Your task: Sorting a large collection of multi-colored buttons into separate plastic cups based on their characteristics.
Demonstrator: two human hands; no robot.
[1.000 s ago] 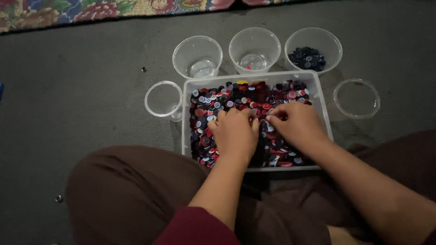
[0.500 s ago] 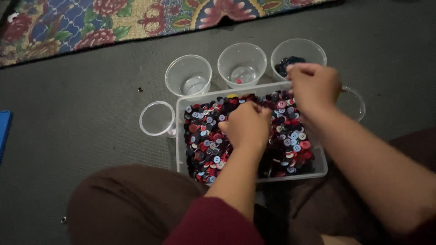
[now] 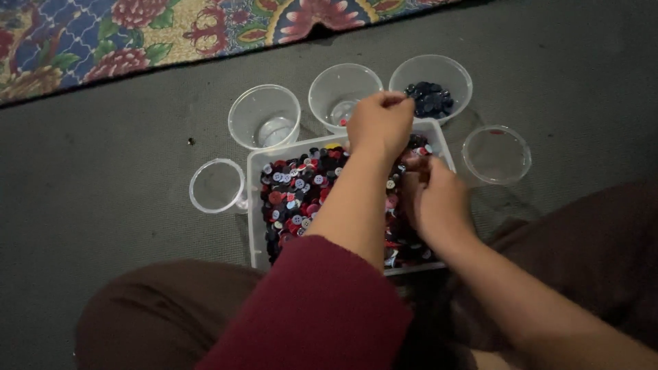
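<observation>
Clear tray (image 3: 255, 205), heaped red, dark, white buttons (image 3: 295, 195), perhaps pink too

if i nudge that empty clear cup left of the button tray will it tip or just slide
The empty clear cup looks thin-walled and holds nothing, so it is probably very light and would skid on the grey floor at a light push. It seems low and wide, so tipping looks unlikely unless pushed near its rim. Thin plastic may flex if squeezed.
</observation>
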